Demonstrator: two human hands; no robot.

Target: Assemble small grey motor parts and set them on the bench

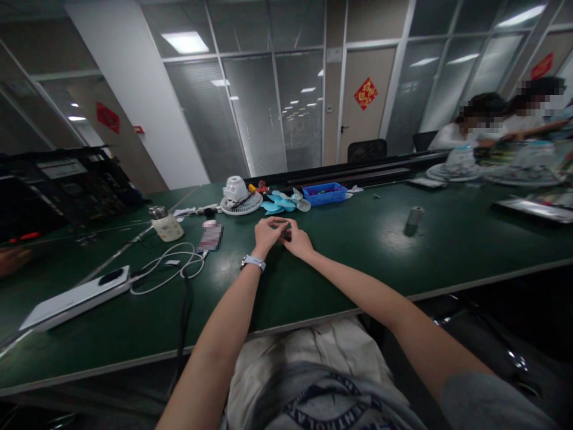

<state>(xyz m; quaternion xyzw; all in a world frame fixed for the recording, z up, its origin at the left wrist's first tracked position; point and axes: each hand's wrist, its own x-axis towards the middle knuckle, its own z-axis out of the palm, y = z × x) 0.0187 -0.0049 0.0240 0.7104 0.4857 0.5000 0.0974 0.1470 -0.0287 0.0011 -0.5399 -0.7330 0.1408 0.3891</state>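
Note:
Above the green table (340, 251), my left hand (267, 236) and my right hand (299, 240) meet at the fingertips, thumbs and fingers curled inward. A small dark shape shows between them; whether it is a held part or shadow is too unclear to name. A watch (253, 261) with a pale strap is on my left wrist. Just beyond the hands lie light-blue fan blades (278, 203) and a white fan body with a round grille (242, 203). A blue plastic basket (326, 200) holding small items sits behind my right hand.
A grey cylinder (416, 215) stands to the right. On the left are a cream bottle (166, 226), a phone (210, 236), white cables (154, 280) and a long white device (78, 298). Another person's hand (15, 260) shows at the left edge; two people sit at far right.

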